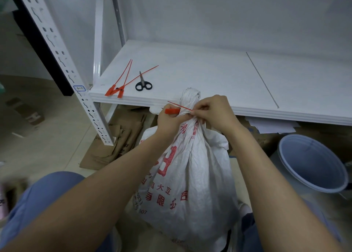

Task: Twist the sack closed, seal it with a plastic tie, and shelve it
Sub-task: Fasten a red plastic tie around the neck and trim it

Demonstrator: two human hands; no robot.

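Note:
A white woven sack (190, 175) with red print stands on the floor between my knees, its neck twisted into a bunch (189, 97) just in front of the shelf edge. A red plastic tie (172, 110) lies across the twisted neck. My left hand (167, 121) holds the tie's flat tag end at the left of the neck. My right hand (214, 112) pinches the thin strap at the right of the neck. Both hands press against the sack's neck.
The white shelf board (209, 76) carries spare red ties (119, 84) and black-handled scissors (143, 84) near its left front corner. A perforated white upright (62, 61) stands at left. Flattened cardboard (114, 143) lies under the shelf; a grey bucket (312, 162) sits at right.

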